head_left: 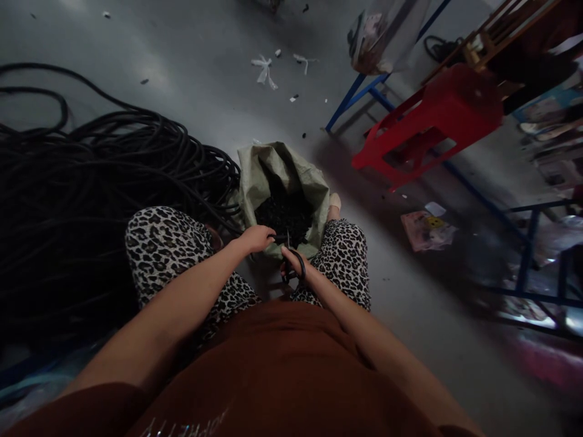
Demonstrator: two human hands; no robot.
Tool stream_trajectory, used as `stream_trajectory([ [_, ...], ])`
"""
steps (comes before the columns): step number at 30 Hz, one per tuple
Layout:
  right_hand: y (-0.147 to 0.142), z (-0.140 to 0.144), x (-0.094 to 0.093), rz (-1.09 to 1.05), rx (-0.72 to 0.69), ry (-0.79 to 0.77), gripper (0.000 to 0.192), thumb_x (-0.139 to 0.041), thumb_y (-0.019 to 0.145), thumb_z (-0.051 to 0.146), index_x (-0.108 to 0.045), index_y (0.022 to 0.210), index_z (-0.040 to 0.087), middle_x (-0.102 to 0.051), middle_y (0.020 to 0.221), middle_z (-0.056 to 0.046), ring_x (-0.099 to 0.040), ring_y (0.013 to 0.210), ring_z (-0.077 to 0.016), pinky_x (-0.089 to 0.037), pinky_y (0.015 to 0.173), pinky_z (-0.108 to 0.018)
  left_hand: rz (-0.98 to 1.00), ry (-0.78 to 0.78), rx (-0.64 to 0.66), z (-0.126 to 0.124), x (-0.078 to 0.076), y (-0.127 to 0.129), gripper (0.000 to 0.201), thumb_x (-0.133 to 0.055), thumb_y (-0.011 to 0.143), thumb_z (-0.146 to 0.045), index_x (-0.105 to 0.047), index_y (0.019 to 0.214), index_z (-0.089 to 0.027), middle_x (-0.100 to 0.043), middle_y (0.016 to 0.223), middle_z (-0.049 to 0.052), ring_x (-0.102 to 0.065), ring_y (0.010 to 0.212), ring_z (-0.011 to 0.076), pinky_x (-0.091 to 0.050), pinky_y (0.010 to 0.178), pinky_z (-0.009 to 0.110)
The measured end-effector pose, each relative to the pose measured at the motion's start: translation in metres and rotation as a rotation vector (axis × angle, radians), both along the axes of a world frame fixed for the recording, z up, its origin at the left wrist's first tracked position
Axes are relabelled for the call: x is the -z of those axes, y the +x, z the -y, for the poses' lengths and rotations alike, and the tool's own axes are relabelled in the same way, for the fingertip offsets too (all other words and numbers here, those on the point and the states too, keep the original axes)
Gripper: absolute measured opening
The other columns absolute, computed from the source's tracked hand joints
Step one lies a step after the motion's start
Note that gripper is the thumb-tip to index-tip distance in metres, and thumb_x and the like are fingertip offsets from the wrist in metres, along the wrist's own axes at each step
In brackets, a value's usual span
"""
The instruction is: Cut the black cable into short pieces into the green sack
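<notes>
My left hand [257, 238] is closed around a black rubber cord [278, 237], whose end sticks out over the mouth of a pale green woven sack [249, 182]. In my right hand [295, 261] is a pair of black-handled scissors [302, 266], the blades pointing up beside the cord end. Whether the blades touch the cord is too small to tell. Many short black pieces [286, 213] lie inside the sack, which stands open between my legs. From the left, the cord runs out of a large tangled pile of black cord [136, 145].
A red plastic stool [437, 121] lies tilted at the right, near a blue metal frame [348, 100]. White scraps [263, 70] and a printed plastic bag [426, 229] lie on the grey floor. The cord pile covers the left side.
</notes>
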State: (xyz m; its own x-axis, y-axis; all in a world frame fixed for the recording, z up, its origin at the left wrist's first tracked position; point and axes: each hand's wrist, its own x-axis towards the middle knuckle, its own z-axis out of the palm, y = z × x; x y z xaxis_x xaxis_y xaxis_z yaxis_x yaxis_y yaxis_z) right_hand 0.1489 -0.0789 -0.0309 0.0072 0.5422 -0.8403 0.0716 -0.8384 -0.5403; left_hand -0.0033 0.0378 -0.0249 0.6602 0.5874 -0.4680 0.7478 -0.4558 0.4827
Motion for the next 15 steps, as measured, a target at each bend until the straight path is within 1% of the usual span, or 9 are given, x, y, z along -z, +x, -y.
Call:
stream_trajectory([
  [4, -0.0010, -0.0021, -0.0017, 0.005, 0.018, -0.031, 0.045, -0.045, 0.091, 0.057, -0.054, 0.108, 0.016, -0.061, 0.064, -0.001, -0.059, 0.048, -0.0138, -0.044, 0.046, -0.022, -0.002, 0.002, 0.002, 0.0010, -0.0017, 0.0007, 0.031, -0.048, 0.086, -0.031, -0.070, 0.108, -0.027, -0.072, 0.102, 0.003, -0.064, 0.094, 0.0198, -0.047, 0.075, 0.024],
  [9, -0.0012, -0.0027, -0.0051, 0.010, 0.015, -0.041, 0.047, -0.045, 0.090, 0.059, -0.054, 0.109, 0.017, -0.060, 0.065, -0.001, -0.059, 0.050, -0.0137, -0.045, 0.049, -0.023, -0.001, -0.014, 0.028, 0.0005, -0.0029, 0.0004, 0.032, -0.048, 0.086, -0.032, -0.070, 0.109, -0.027, -0.072, 0.102, 0.004, -0.064, 0.095, 0.0208, -0.047, 0.075, 0.025],
  [15, -0.0002, -0.0007, -0.0046, -0.013, 0.001, -0.033, 0.046, -0.046, 0.090, 0.057, -0.056, 0.109, 0.016, -0.061, 0.068, -0.002, -0.060, 0.053, -0.0146, -0.047, 0.050, -0.024, -0.016, -0.031, 0.050, -0.0008, 0.0000, -0.0007, 0.034, -0.048, 0.087, -0.030, -0.068, 0.114, -0.029, -0.071, 0.110, 0.002, -0.063, 0.101, 0.0201, -0.047, 0.081, 0.024],
])
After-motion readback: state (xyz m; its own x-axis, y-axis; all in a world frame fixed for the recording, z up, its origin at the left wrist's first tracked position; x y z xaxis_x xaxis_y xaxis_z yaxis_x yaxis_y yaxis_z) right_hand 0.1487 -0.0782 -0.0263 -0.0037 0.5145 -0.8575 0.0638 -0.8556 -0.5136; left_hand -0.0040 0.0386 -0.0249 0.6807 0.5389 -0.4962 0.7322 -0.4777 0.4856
